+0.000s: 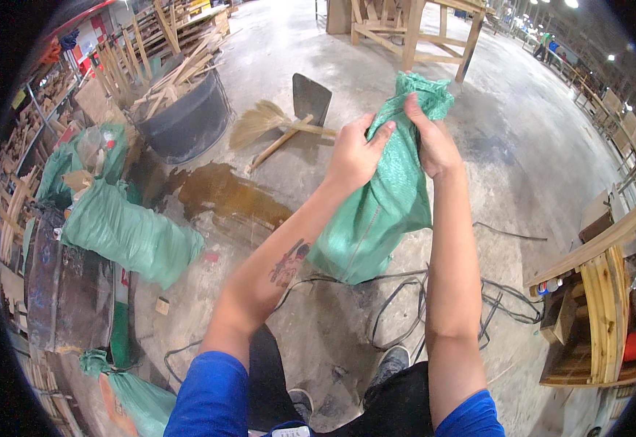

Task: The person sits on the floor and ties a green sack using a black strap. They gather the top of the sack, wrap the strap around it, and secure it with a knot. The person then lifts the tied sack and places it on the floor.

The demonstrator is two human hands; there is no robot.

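A green woven plastic sack [365,226] hangs or stands in front of me, its top bunched together and its lower part wider. My left hand [358,151] is closed on the left side of the gathered neck, thumb pointing up to the right. On the other side my right hand [434,142] grips the neck, its thumb pressed on the cloth. Above both hands the sack's mouth sticks up crumpled. What the sack holds is hidden, and whether its base touches the floor I cannot tell.
A broom [267,122] and a dustpan [312,98] lie beyond my left hand, near a black tub [187,116] of wood scraps. More green sacks [132,229] stand at left. Black cable [398,320] loops by my feet. Wooden furniture [602,313] is at right.
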